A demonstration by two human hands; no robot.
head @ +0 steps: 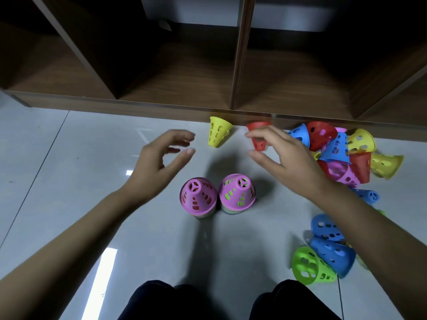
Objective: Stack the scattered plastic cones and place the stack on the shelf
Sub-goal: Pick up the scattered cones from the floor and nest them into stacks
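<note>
Across the top, the brown wooden shelf (175, 72) is standing on the pale tiled floor (46, 181), and its low boxes are looking dark inside. Down at the bottom, the person's dark knees (161, 301) are showing. Both bare arms are reaching forward over the floor. On the right side, a big pile of loose cones (342, 153) is lying against the shelf foot, with red, blue, yellow and pink ones all tumbled together. Nearer the person, a few more cones are lying on their sides, and the green cone (309, 266) is touching a blue cone (332, 255). The left hand (159, 162) is hanging in the air above the floor with its fingers curled and spread wide, and it is holding nothing. The right hand (282, 158) is reaching out with its fingers apart, just in front of a red cone (258, 144); I cannot tell if the fingers are touching that cone or not. Between the two hands and a bit closer to the person, two short stacks are standing side by side and nearly touching, the left stack (198, 197) and the right stack (238, 192), each with a pink cone on top. One yellow cone (218, 132) is lying alone by the shelf foot. No words or labels can be read on anything.
</note>
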